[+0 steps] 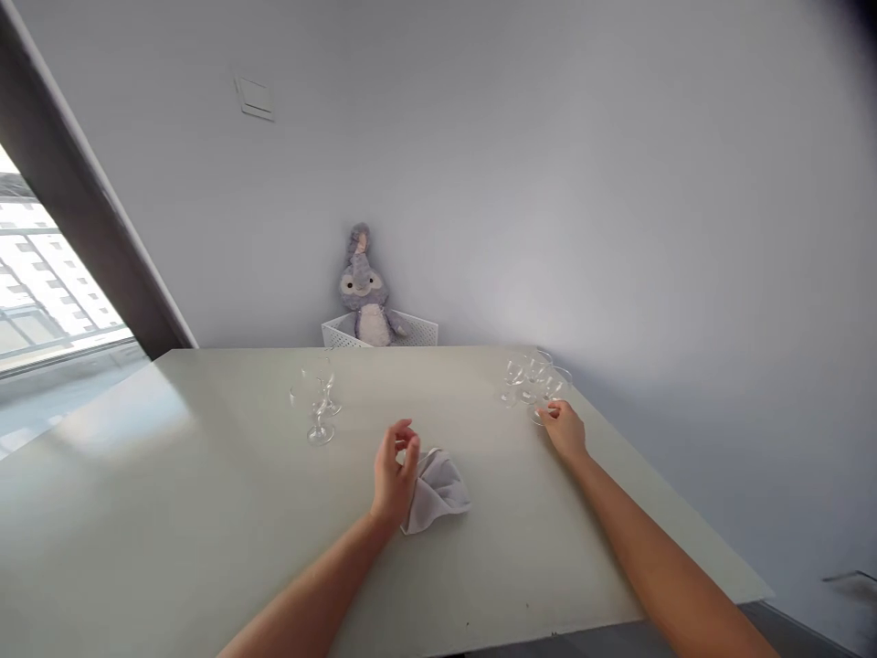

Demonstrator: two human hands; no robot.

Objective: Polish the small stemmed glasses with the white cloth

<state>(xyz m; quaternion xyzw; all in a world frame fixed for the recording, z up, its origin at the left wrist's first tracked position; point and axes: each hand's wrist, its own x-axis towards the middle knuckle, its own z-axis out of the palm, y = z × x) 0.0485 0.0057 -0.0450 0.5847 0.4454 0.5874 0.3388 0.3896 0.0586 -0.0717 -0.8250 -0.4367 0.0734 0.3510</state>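
Note:
My right hand (565,429) is closed at the stem of the nearest clear wine glass (559,378) in a cluster at the table's far right. Its fingertips partly hide the stem. Just behind it, other stemmed glasses (513,373) stand upright close together. My left hand (396,475) hovers at the middle of the table, fingers loosely bent and apart, holding nothing. Right beside it a crumpled light grey cloth (439,489) lies on the table. Further left, two clear wine glasses (319,431) stand upright, one behind the other.
The pale table (226,512) has its right edge near a plain wall. Behind its far edge, a grey plush rabbit (363,288) sits in a white perforated basket (419,331). A dark-framed window (61,265) is at the left, and a light switch (255,98) is on the wall.

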